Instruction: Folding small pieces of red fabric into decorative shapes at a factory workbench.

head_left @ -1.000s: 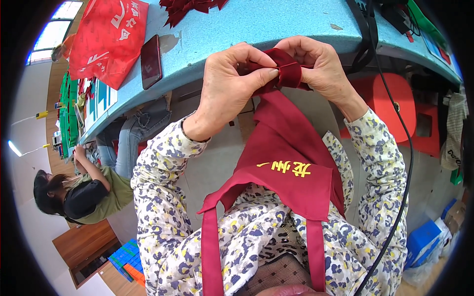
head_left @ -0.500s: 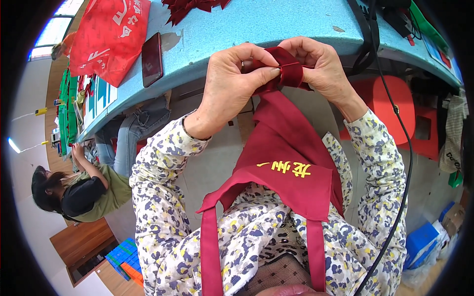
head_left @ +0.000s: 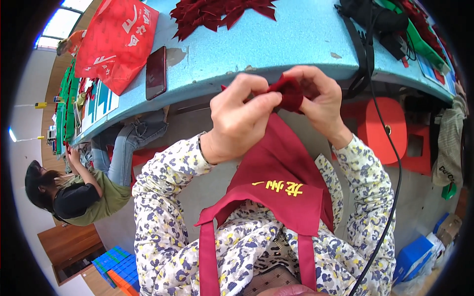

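Note:
Between my two hands, just off the table's near edge, is a dark red velvet ribbon bow [head_left: 290,94]. My left hand [head_left: 243,114] pinches its left part between thumb and bent fingers. On the other side, my right hand [head_left: 320,97] grips it with thumb below and fingers above. The fingers cover much of the bow, so its exact folds are hidden. A dark red apron [head_left: 276,153] hangs from my neck under the hands. Farther back on the table lies a pile of similar dark red velvet bows [head_left: 217,15].
The pale blue table [head_left: 296,42] curves across the top. On it are a dark phone [head_left: 156,74], a red bag [head_left: 118,44] and black straps [head_left: 363,54]. A red stool [head_left: 385,128] stands at right. A co-worker [head_left: 74,192] sits at left. A black cable [head_left: 390,148] hangs at right.
Both hands have come down toward me with the velvet bow, and it has turned in the fingers. The view has shifted, showing more of the bow pile.

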The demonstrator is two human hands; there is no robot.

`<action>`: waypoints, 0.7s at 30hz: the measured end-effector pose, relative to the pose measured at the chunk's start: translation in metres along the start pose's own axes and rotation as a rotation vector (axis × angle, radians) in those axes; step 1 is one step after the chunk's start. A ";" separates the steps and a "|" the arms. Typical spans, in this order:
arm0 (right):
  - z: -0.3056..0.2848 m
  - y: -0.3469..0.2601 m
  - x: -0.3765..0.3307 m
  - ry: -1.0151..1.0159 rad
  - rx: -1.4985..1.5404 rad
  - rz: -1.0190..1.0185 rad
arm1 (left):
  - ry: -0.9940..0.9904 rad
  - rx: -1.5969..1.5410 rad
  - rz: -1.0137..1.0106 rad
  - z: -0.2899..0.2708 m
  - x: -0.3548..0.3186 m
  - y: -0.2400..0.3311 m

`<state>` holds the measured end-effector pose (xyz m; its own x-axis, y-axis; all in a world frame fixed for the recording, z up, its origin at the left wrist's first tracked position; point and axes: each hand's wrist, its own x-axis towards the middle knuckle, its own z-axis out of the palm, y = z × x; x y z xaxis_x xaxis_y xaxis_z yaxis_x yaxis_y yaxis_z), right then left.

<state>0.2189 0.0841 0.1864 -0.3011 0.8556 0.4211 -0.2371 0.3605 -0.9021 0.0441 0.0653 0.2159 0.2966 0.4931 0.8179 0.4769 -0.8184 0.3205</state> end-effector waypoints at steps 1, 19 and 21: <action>0.008 -0.010 0.007 0.023 -0.033 -0.026 | 0.009 0.029 0.063 -0.013 0.008 0.001; 0.106 -0.041 0.044 -0.062 -0.303 -0.436 | -0.047 -0.181 0.102 -0.131 0.012 -0.020; 0.103 -0.035 0.042 -0.069 -0.288 -0.414 | -0.069 -0.357 -0.005 -0.123 0.006 -0.024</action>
<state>0.1198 0.0693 0.2454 -0.2987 0.5958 0.7455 -0.0882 0.7606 -0.6432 -0.0676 0.0522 0.2722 0.3559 0.5059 0.7858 0.1631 -0.8615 0.4808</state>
